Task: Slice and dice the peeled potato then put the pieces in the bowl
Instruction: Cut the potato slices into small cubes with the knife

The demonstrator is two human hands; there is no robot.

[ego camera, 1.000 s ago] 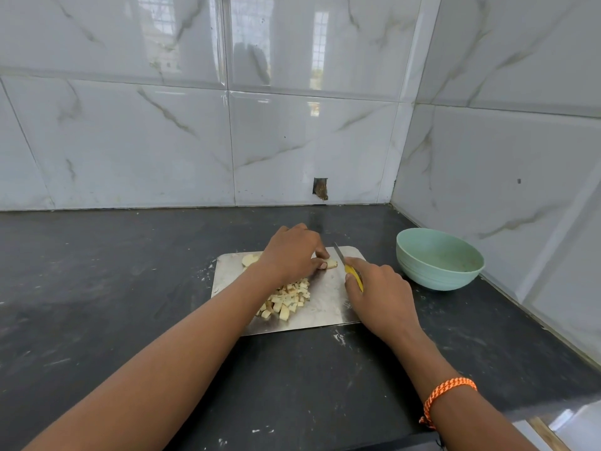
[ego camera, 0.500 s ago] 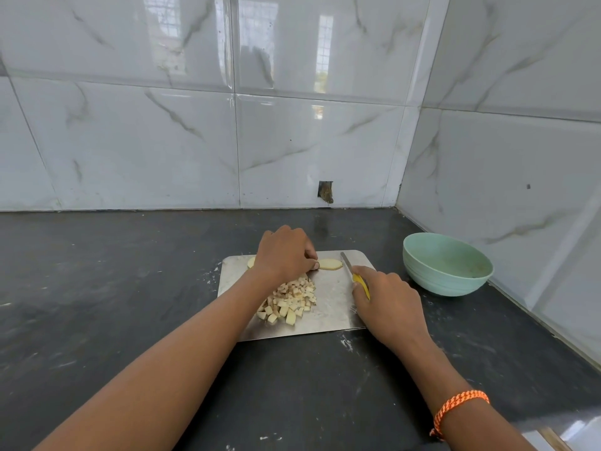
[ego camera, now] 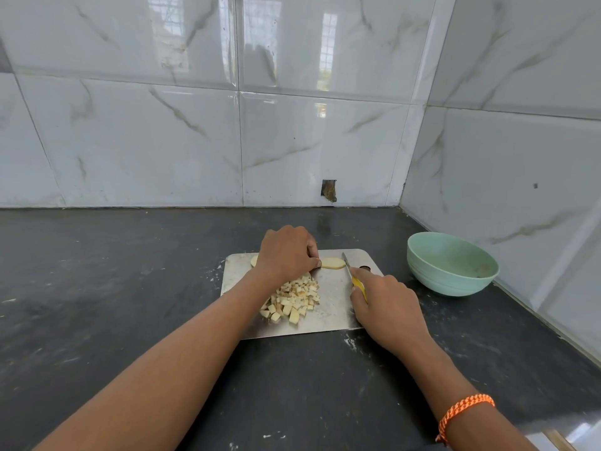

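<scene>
Two bare hands work over a metal cutting board point(ego camera: 328, 315) that lies on a dark countertop point(ego camera: 113, 288) in the head view. The left hand point(ego camera: 287, 252) curls over the far part of the board and pinches a pale potato slice point(ego camera: 332, 263) by its left end; a second potato piece point(ego camera: 254, 261) peeks out on the hand's left side. The right hand point(ego camera: 388, 302) is clenched round the yellow handle of a knife point(ego camera: 353, 275), whose blade points away just right of the slice. A heap of diced potato point(ego camera: 294, 299) sits mid-board, near the left wrist. The green bowl point(ego camera: 452, 265) stands on the counter right of the board, apart from it and close to the tiled side wall point(ego camera: 520, 157). Wide bare counter stretches to the left and in front of the board. Against half a second ago, the slice shows more fully beyond the fingers, and the knife stays beside it. No writing can be read anywhere.
</scene>
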